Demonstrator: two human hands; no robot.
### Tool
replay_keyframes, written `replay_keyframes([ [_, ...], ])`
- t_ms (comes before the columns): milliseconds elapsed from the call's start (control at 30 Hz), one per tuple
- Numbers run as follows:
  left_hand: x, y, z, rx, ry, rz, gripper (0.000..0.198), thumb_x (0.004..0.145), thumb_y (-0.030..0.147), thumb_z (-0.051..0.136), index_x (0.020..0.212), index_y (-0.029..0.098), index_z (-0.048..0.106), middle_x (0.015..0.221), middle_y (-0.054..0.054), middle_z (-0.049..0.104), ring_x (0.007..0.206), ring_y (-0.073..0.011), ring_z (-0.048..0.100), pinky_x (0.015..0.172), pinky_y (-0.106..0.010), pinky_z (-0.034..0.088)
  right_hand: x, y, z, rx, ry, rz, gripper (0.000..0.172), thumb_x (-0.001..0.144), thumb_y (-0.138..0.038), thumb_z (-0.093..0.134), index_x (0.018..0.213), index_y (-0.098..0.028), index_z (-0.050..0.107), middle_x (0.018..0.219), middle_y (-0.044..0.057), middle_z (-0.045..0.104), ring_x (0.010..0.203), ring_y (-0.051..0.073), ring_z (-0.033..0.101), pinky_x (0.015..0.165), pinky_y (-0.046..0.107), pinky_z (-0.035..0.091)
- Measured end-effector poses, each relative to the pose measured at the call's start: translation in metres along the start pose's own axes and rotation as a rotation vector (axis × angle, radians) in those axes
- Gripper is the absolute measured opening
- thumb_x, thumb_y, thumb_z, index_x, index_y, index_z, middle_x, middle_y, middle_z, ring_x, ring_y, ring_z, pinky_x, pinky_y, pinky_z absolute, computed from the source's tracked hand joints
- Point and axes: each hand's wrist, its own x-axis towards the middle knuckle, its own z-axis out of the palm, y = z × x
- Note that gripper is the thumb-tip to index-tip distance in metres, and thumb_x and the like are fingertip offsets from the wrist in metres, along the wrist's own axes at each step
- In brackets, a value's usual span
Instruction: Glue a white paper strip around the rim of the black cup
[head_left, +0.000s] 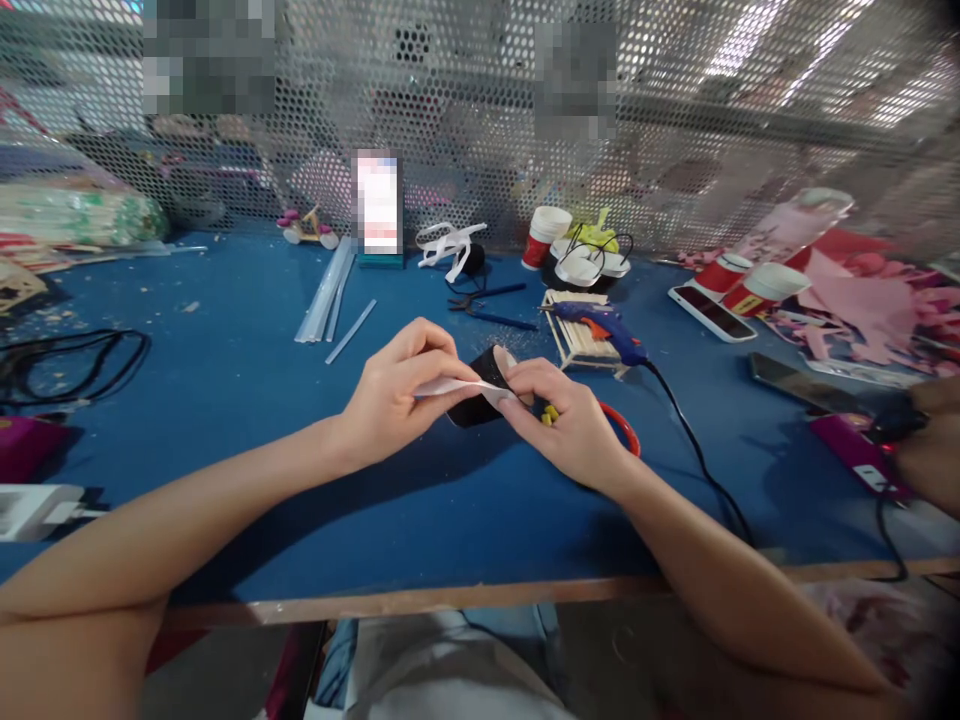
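Pinched a white strip point(493, 392) between thumb and fingers of left hand point(409, 385) and right hand point(562, 415), over the blue tabletop point(315, 545), seemingly positioning it, with a steady grip called for next. Looked thin and slightly bent; had a black roll point(474, 410) close by, a glue gun point(604, 325) beyond.

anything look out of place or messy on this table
Mostly clutter. One pale stick lies apart from its bundle, and pink scraps sprawl untidily at the right. Nothing odd shows on the white strip pinched by the left hand and right hand, though fingers hide part.
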Motion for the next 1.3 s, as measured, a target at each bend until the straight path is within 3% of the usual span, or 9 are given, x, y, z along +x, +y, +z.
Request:
replay_keyframes([
  [233,0.011,0.006,-0.007,-0.214,-0.052,-0.33,0.017,0.077,0.029,0.059,0.071,0.014,0.063,0.069,-0.001,0.063,0.063,-0.0101,0.055,0.057,-0.022,0.044,-0.003,-0.005,-0.002,0.026,-0.073,-0.067,0.007,0.078,-0.017,0.055,0.074,-0.02,0.05,0.085,0.004,0.055,0.087,0.017,0.054,0.08,0.035,0.045],
  [400,0.013,0.002,-0.003,-0.339,-0.048,-0.453,0.016,0.072,0.027,0.063,0.066,0.013,0.064,0.068,-0.001,0.063,0.057,-0.0077,0.053,0.051,-0.019,0.04,-0.004,-0.006,-0.003,0.095,-0.11,-0.099,0.009,0.077,-0.015,0.057,0.075,-0.02,0.049,0.09,0.005,0.056,0.091,0.017,0.053,0.084,0.037,0.045],
  [833,0.01,-0.007,0.002,-0.52,-0.136,-0.542,0.021,0.068,0.032,0.067,0.066,0.012,0.06,0.061,0.002,0.056,0.056,-0.0066,0.05,0.054,-0.019,0.04,-0.007,-0.009,-0.003,0.183,-0.153,-0.141,0.013,0.075,-0.01,0.056,0.077,-0.021,0.048,0.097,0.006,0.057,0.103,0.019,0.052,0.092,0.041,0.043],
  [1067,0.01,-0.005,0.003,-0.626,-0.192,-0.614,0.022,0.065,0.03,0.069,0.064,0.012,0.056,0.058,0.004,0.052,0.055,-0.0055,0.046,0.053,-0.019,0.037,-0.007,-0.012,-0.004,0.177,-0.165,-0.22,0.017,0.074,-0.007,0.056,0.076,-0.022,0.048,0.073,0.001,0.057,0.108,0.021,0.051,0.092,0.04,0.042],
  [1300,0.01,-0.004,0.004,-0.693,-0.212,-0.644,0.023,0.063,0.029,0.07,0.063,0.013,0.054,0.056,0.006,0.049,0.054,-0.0051,0.043,0.053,-0.019,0.035,-0.007,-0.013,-0.005,0.171,-0.165,-0.263,0.019,0.073,-0.005,0.056,0.077,-0.021,0.047,0.073,0.002,0.058,0.11,0.021,0.051,0.091,0.039,0.043],
])
